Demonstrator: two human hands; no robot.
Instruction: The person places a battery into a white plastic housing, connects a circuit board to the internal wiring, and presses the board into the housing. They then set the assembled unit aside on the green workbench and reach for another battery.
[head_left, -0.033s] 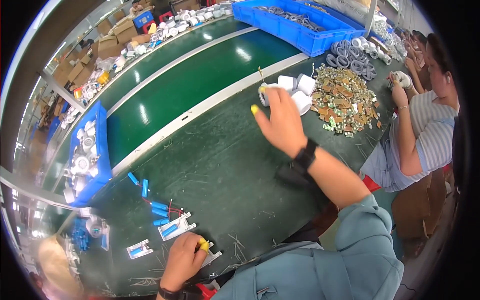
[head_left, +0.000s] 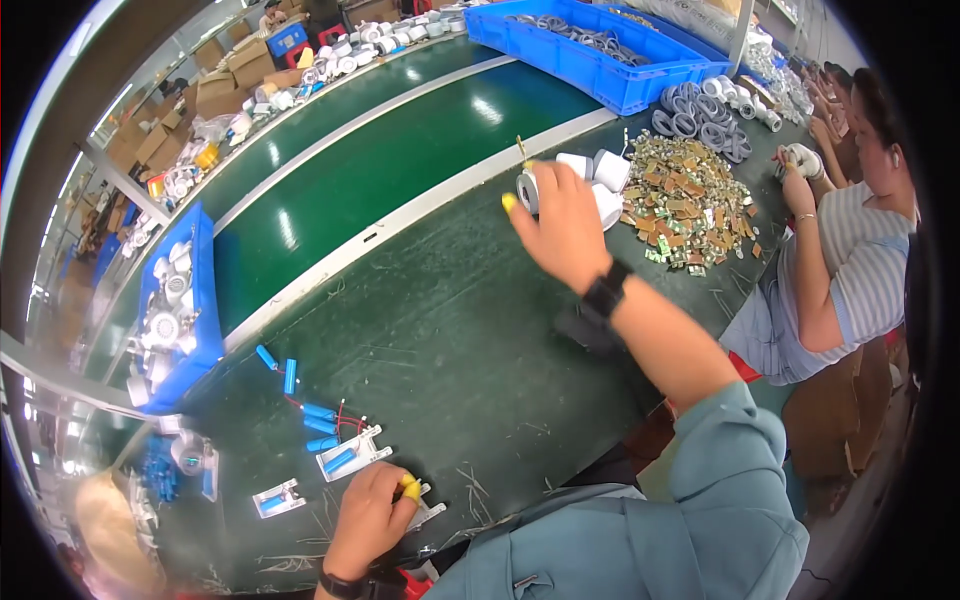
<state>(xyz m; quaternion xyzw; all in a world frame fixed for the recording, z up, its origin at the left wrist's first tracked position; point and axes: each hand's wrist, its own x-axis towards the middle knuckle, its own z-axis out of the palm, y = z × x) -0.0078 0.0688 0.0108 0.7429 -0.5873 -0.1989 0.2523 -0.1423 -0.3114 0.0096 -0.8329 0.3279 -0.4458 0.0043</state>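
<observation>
My left hand (head_left: pixel 368 520), with yellow on a fingertip, is closed on a white plastic holder (head_left: pixel 430 512) at the table's near edge, mostly hidden by the fingers. Beside it lie a white holder with a blue battery cell (head_left: pixel 340 460), a smaller white holder (head_left: pixel 277 499) and several blue cells (head_left: pixel 320 412) with red wires. My right hand (head_left: pixel 565 228) reaches far over the table, thumb and fingers apart. Its fingers are over a white cylinder with a grey ring (head_left: pixel 527 193); whether they touch it I cannot tell. More white cylinders (head_left: pixel 611 170) stand just behind.
A heap of small circuit boards (head_left: pixel 690 205) and grey rings (head_left: pixel 700 118) lie at the right. Blue crates (head_left: pixel 640 88) (head_left: pixel 207 290) stand far right and left. A green conveyor (head_left: pixel 400 150) runs beyond a pale rail. A co-worker (head_left: pixel 850 240) sits at the right.
My right hand has shifted slightly left and its fingers have come lower toward the white cylinder. My left hand has barely moved.
</observation>
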